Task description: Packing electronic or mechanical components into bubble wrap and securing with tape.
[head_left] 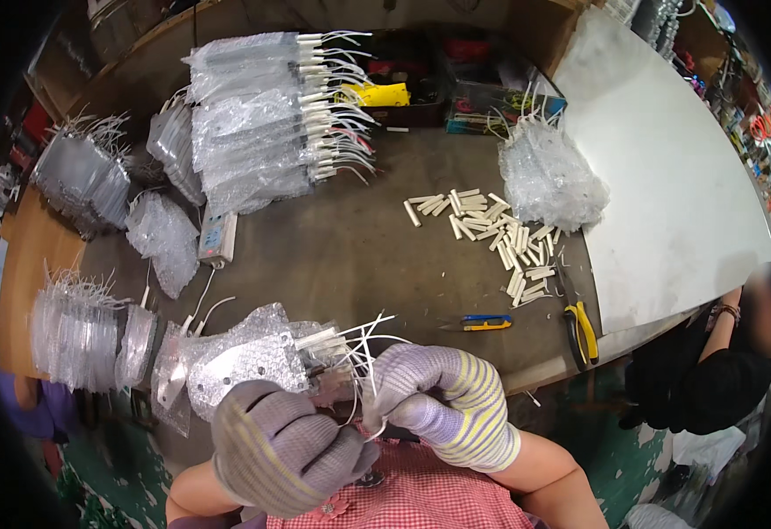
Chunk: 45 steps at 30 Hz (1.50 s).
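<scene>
Both my hands wear knitted gloves, grey with yellow stripes, and meet close in front of my body. My left hand is closed, its fingertips pinching a thin white wire. My right hand is closed too, with thumb and forefinger on the white wires. These wires come from a flat metal plate with small holes, lying on bubble wrap at the table's near edge. Pale sleeves sit around the wires where they leave the plate. The exact wire ends are hidden by my fingers.
A pile of pale short tubes lies right of centre, near snips and yellow-black pliers. Bubble-wrapped wired plates are stacked at the back, more at left. A small grey box stands mid-left. Another person sits at right.
</scene>
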### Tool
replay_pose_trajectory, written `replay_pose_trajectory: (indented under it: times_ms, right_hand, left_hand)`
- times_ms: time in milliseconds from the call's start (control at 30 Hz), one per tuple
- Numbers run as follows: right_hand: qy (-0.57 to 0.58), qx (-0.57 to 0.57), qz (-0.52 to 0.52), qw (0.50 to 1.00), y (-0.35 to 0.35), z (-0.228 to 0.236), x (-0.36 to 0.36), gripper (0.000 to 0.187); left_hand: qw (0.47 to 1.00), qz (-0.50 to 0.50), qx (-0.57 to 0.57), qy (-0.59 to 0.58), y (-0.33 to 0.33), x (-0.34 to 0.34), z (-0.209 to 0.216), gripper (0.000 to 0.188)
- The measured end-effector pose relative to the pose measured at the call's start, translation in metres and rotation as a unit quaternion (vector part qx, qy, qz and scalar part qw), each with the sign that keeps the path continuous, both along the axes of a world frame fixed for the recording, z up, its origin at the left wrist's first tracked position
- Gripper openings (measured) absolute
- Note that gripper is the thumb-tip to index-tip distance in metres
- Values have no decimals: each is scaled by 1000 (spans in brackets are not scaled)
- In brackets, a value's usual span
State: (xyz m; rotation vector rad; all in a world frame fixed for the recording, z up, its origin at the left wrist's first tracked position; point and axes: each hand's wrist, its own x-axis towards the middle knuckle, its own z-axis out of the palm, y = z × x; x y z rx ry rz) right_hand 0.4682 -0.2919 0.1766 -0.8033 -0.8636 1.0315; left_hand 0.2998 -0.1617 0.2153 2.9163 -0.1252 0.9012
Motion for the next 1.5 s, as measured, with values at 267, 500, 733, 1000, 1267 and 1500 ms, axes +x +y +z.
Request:
replay_pose_trajectory:
  times_ms: [267,500,733,1000,1267,1500]
  right_hand:
    - [-135,28,-191,972,-17,-13,11,20]
    - [-484,-274,-498,665,-78,-55,170,8]
    - [-578,-209,-513,600,-70,-58,150,9]
    - [-445,-101,-358,815,-26,-27,68,12]
    - [-378,-95,-235,890,-15,-18,42,21]
    - [-280,-50,-230,931,-4,-32,37,15]
  left_hand:
    - [991,-78,-95,52,-23,12,-22,15]
    - [993,88,-76,14,9,-12,-5,17]
    - [972,189,-109,92,13,25,-4,18]
    - [945,262,-10,193,-2,60,-15,16]
    - [970,131,-193,67,1,59,-15,16]
    - [972,115,-200,43,3,56,-21,19]
